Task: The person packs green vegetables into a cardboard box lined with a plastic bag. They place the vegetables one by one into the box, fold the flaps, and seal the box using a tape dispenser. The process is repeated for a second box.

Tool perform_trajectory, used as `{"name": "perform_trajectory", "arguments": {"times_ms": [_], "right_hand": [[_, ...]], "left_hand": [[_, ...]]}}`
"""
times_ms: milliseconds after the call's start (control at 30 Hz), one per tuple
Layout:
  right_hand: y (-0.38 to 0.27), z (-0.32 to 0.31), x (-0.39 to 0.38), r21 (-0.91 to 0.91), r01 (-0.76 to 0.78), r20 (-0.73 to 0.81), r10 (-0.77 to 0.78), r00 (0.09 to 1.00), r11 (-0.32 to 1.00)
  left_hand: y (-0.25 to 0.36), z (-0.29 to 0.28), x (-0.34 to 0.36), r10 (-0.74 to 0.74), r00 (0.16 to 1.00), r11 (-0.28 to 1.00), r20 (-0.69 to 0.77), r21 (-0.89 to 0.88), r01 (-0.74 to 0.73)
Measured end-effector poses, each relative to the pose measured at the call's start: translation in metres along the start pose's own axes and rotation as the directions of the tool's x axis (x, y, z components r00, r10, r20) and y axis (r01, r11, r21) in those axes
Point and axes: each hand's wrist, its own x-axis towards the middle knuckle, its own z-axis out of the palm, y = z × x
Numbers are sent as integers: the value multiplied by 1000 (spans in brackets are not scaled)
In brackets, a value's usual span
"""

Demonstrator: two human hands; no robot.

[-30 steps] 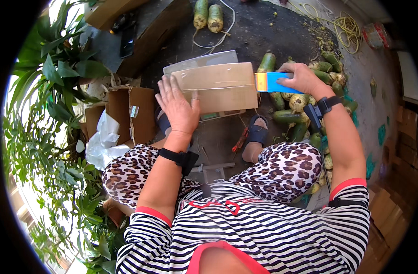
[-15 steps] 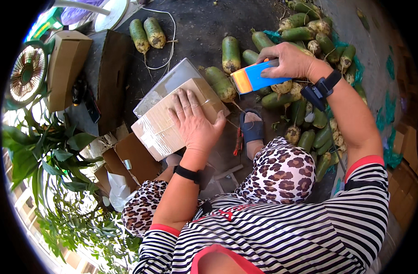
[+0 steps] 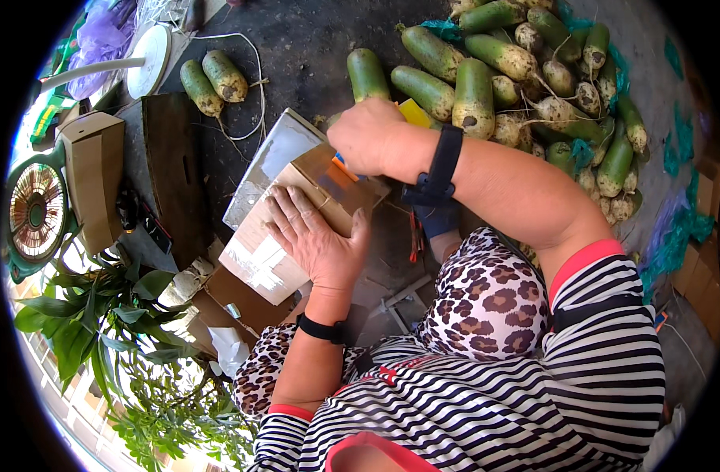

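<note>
A brown cardboard box [image 3: 269, 256] with clear tape strips rests in front of my knees. My left hand [image 3: 317, 240] lies flat on its top, fingers spread. My right hand [image 3: 372, 138] is closed around a tape dispenser [image 3: 413, 112] with yellow and blue parts, pressed at the box's far end; most of the dispenser is hidden by the hand. Both wrists wear black bands.
A pile of green-and-white radishes [image 3: 525, 75] lies on the dark ground beyond my right arm, two more radishes [image 3: 212, 79] at upper left. A flat grey board [image 3: 269, 161] sits under the box. Open cardboard boxes [image 3: 92, 177], a green fan [image 3: 36, 212] and leafy plants [image 3: 116, 330] stand left.
My right hand has come left and down with the dispenser onto the box's far end. My left hand stays flat on the box top. The view has tilted further down.
</note>
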Motion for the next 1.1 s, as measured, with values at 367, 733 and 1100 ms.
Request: {"name": "perform_trajectory", "arguments": {"times_ms": [367,733,1100], "right_hand": [[2,73,-40,-54,-14,141,22,990,998],[-30,246,-74,194,732,244,-755,609,653],[-21,94,2,586,287,-677,262,688,758]], "left_hand": [[-2,10,-1,56,995,995,-85,-75,-62],[-6,14,-5,136,960,940,-243,-275,-202],[-6,23,-9,141,947,946,-288,-243,-215]]}}
